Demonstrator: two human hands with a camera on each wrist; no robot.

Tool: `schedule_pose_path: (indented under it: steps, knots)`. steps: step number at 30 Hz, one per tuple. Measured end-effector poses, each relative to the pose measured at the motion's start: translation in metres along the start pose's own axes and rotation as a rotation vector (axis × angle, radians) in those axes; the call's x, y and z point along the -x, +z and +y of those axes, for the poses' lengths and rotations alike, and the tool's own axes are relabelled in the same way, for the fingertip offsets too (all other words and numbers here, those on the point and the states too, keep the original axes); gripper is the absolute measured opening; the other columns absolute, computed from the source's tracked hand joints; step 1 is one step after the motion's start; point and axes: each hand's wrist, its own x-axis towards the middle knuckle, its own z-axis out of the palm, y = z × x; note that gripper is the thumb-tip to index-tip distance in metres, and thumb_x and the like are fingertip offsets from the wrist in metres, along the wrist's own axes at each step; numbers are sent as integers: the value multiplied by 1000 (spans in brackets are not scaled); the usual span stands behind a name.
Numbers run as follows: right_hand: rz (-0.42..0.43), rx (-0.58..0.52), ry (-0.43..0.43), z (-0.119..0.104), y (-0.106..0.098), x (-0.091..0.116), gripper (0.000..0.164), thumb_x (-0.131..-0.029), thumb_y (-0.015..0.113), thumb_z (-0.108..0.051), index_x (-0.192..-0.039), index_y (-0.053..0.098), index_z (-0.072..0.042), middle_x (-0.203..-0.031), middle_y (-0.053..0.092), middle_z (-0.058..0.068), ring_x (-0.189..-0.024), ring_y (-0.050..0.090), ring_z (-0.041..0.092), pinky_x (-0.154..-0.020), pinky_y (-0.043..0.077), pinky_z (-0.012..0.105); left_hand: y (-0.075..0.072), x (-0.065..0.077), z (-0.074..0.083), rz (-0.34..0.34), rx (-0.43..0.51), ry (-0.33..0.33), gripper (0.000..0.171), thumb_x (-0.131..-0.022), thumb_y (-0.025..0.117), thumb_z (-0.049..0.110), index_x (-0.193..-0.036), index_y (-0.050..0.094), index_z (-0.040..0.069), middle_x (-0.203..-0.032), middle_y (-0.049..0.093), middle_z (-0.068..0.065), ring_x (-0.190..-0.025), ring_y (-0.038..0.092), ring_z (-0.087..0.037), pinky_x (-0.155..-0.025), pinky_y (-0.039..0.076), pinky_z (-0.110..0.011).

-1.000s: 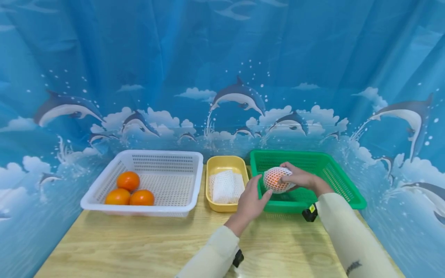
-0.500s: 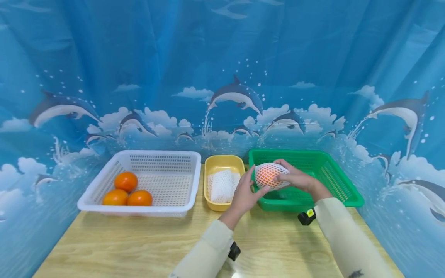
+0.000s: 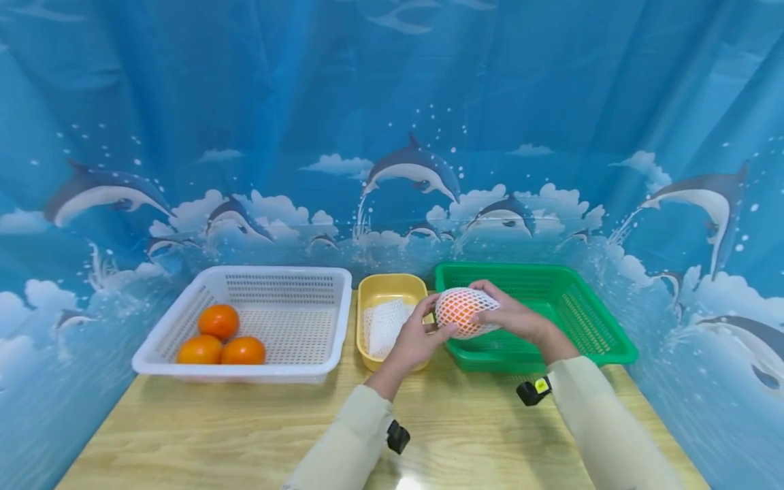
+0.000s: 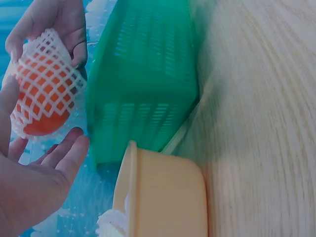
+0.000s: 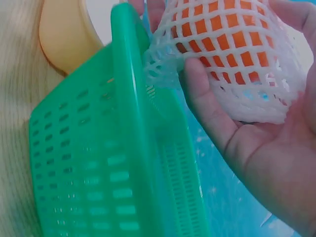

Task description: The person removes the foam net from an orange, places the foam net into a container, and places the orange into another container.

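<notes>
An orange [image 3: 459, 309] in a white foam net sleeve is held up near the green basket's left front corner. My right hand [image 3: 511, 314] grips it from the right, thumb pressed on the netting. At the other end, my left hand [image 3: 416, 340] has its thumb on the net and a finger reaching behind the fruit. Its other fingers [image 4: 66, 150] stand out below the fruit in the left wrist view. Some bare orange skin shows there at the net's end. In the right wrist view the foam net [image 5: 247, 98] bunches against the right palm.
A white basket [image 3: 306, 371] on the left holds three bare oranges [image 3: 218, 321]. The yellow tray [image 3: 392, 280] in the middle contains white foam nets [image 3: 386, 327]. The green basket [image 3: 588, 299] stands to the right. All rest on a wooden table [image 3: 245, 429] before a dolphin-print curtain.
Both hands and the netted orange have moved left, from over the green basket toward its left edge. The left hand has closed in on the fruit's near end.
</notes>
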Motion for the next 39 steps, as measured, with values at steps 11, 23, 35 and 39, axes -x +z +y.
schedule_pose_path:
  steps: [11,23,35,39]
  knots:
    - [-41,15,-66,-16,21,2,61,-89,65,-20,-138,31,-5,-126,45,22,-105,55,30,-84,53,42,-26,9,7,-41,-47,34,67,-84,77,34,-135,38,15,-154,34,-7,-131,47,-30,-105,43,-48]
    - [-113,43,-118,-30,44,3,62,-92,65,-19,-144,32,-10,-130,45,20,-110,53,33,-83,55,44,-49,26,8,-181,-42,61,77,-87,74,24,-149,30,18,-143,40,-10,-116,54,-25,-91,53,-37]
    - [-65,-246,-229,-20,64,-5,91,-94,64,-30,-156,-3,-28,-146,26,30,-106,63,27,-85,54,53,-62,35,-6,40,262,22,60,-91,65,14,-143,35,7,-137,45,-22,-115,56,-28,-93,52,-37]
    - [27,-240,-237,-18,75,-10,86,-94,65,-26,-156,5,-24,-146,32,24,-109,59,21,-82,56,40,-63,39,-7,39,400,15,60,-93,61,15,-145,31,8,-138,45,-21,-110,58,-21,-92,53,-34]
